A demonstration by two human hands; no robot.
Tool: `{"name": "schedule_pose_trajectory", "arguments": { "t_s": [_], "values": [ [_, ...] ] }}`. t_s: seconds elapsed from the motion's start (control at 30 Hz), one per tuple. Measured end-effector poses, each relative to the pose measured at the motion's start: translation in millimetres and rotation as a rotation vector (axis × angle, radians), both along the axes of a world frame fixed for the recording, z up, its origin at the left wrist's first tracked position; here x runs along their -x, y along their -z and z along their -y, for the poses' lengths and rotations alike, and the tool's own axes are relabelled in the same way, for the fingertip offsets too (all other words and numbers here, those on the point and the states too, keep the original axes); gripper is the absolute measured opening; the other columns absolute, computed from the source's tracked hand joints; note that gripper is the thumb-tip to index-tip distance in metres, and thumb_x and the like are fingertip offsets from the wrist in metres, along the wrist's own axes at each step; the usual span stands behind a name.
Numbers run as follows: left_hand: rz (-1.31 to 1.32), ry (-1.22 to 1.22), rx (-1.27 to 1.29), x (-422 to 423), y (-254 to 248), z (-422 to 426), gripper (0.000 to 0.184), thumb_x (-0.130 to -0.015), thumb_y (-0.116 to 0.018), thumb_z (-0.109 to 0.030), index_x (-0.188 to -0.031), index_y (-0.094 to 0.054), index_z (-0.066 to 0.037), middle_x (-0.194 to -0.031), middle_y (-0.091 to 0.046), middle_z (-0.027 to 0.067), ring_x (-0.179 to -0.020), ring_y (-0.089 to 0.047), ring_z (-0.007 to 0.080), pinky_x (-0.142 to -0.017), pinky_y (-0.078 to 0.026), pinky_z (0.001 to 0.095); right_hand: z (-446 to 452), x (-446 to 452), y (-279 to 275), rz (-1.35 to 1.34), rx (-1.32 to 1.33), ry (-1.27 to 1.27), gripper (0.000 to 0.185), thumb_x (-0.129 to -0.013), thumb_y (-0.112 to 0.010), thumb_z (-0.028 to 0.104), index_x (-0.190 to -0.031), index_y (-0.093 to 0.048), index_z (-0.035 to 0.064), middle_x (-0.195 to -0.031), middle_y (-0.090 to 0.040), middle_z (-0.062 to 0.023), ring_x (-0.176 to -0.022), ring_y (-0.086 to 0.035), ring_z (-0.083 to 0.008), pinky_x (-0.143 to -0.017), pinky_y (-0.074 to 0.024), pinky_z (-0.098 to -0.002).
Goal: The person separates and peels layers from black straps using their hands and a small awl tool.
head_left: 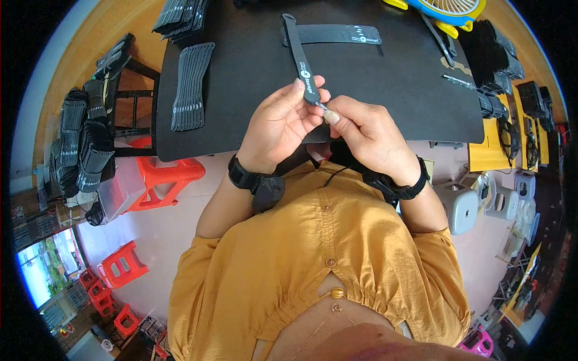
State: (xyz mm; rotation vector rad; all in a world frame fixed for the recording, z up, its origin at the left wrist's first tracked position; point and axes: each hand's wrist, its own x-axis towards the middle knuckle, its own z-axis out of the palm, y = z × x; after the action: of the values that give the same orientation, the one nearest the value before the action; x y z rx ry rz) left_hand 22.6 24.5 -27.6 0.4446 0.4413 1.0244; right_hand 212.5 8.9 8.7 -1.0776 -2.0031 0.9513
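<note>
My left hand [276, 126] is closed on a long black strap [298, 55] with a rounded end and white print. The strap points up and away over the dark table [253, 120], and its far end lies across another printed black strap [337, 35]. At the near rounded end, my right hand [370, 129] pinches a small, thin, metallic-looking piece [323, 106] between thumb and forefinger. Most of that piece is hidden by the fingers, so its kind is unclear. To the left lies a fanned stack of black straps [192, 87].
More strap bundles [179, 18] lie at the table's far left, with others [494, 54] at far right. A blue and yellow fan [448, 9] stands at the back. Long thin tools [442, 45] lie at the right. A red stool [165, 180] stands beside the table.
</note>
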Motion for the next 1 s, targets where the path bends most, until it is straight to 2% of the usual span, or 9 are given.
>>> {"name": "schedule_pose_trajectory", "arguments": {
  "t_s": [0.37,0.47,0.57,0.63,0.67,0.73,0.83,0.93,1.0],
  "values": [
    [-0.106,-0.026,-0.107,-4.2,2.4,3.6,0.035,-0.102,-0.050,-0.023,-0.124,-0.053,0.005,-0.105,-0.064,0.0133,-0.087,-0.061,0.0146,-0.081,-0.052,0.0283,5.7,-5.7,0.1,-0.109,0.222,0.002,0.016,-0.098,-0.054,0.016,-0.090,-0.060,0.0034,-0.066,-0.060,-0.0068,-0.058,-0.062,-0.0212,-0.056,-0.0485,-0.0333],
    [-0.128,-0.059,-0.105,-6.3,2.2,4.7,0.033,-0.102,-0.051,-0.022,-0.122,-0.053,0.004,-0.104,-0.063,0.0127,-0.087,-0.061,0.0147,-0.081,-0.052,0.0280,7.1,-2.0,2.7,-0.133,0.322,0.050,0.013,-0.096,-0.055,0.013,-0.088,-0.060,0.0034,-0.073,-0.062,-0.0063,-0.061,-0.061,-0.0177,-0.056,-0.0479,-0.0307],
    [-0.191,-0.077,-0.126,-6.2,-0.9,4.8,0.032,-0.102,-0.049,-0.021,-0.122,-0.053,0.004,-0.103,-0.063,0.0113,-0.087,-0.060,0.0141,-0.079,-0.051,0.0270,8.9,4.0,9.5,-0.197,0.107,0.216,0.008,-0.093,-0.059,0.009,-0.096,-0.064,0.0038,-0.087,-0.064,-0.0095,-0.066,-0.062,-0.0178,-0.059,-0.0500,-0.0312],
    [-0.238,-0.073,-0.152,-3.7,-0.5,3.9,0.032,-0.103,-0.047,-0.022,-0.122,-0.052,0.003,-0.102,-0.063,0.0104,-0.086,-0.060,0.0134,-0.079,-0.051,0.0262,10.2,4.4,4.2,-0.233,0.214,0.231,0.023,-0.090,-0.060,0.004,-0.112,-0.067,0.0068,-0.110,-0.066,-0.0144,-0.088,-0.067,-0.0219,-0.075,-0.0540,-0.0321],
    [-0.222,-0.042,-0.168,-1.7,1.5,2.0,0.031,-0.102,-0.050,-0.021,-0.120,-0.054,0.003,-0.102,-0.063,0.0104,-0.087,-0.061,0.0141,-0.079,-0.051,0.0269,9.5,5.8,8.2,-0.233,0.216,0.231,0.023,-0.090,-0.060,0.004,-0.112,-0.067,0.0068,-0.110,-0.066,-0.0144,-0.088,-0.067,-0.0219,-0.075,-0.0540,-0.0321],
    [-0.205,-0.013,-0.184,1.4,2.4,-0.1,0.029,-0.101,-0.052,-0.020,-0.117,-0.057,0.003,-0.101,-0.063,0.0105,-0.088,-0.061,0.0147,-0.080,-0.052,0.0276,4.9,8.4,21.4,-0.264,-0.041,0.132,0.036,-0.090,-0.058,0.000,-0.125,-0.063,0.0090,-0.124,-0.063,-0.0165,-0.112,-0.063,-0.0253,-0.091,-0.0513,-0.0326],
    [-0.258,-0.028,-0.153,2.7,-1.3,-1.4,0.029,-0.101,-0.053,-0.021,-0.116,-0.057,0.003,-0.102,-0.063,0.0099,-0.088,-0.061,0.0145,-0.081,-0.052,0.0270,-0.4,9.2,26.0,-0.363,0.016,0.041,0.037,-0.090,-0.056,-0.003,-0.124,-0.064,0.0076,-0.132,-0.059,-0.0161,-0.126,-0.055,-0.0260,-0.098,-0.0475,-0.0319],
    [-0.326,-0.098,-0.148,4.0,-9.8,-1.9,0.029,-0.100,-0.054,-0.023,-0.113,-0.058,0.003,-0.096,-0.064,0.0090,-0.081,-0.063,0.0138,-0.076,-0.054,0.0266,-3.1,11.9,27.2,-0.393,-0.002,0.031,0.035,-0.090,-0.055,-0.004,-0.122,-0.065,0.0060,-0.130,-0.060,-0.0151,-0.121,-0.058,-0.0262,-0.097,-0.0485,-0.0326],
    [-0.561,-0.089,-0.183,6.6,-17.3,-1.9,0.030,-0.100,-0.054,-0.025,-0.103,-0.061,0.004,-0.088,-0.066,0.0095,-0.071,-0.064,0.0141,-0.069,-0.056,0.0272,-2.6,11.0,20.3,-0.376,0.009,0.033,0.034,-0.092,-0.055,-0.002,-0.124,-0.064,0.0054,-0.132,-0.059,-0.0144,-0.123,-0.056,-0.0247,-0.100,-0.0450,-0.0318]
  ]
}}
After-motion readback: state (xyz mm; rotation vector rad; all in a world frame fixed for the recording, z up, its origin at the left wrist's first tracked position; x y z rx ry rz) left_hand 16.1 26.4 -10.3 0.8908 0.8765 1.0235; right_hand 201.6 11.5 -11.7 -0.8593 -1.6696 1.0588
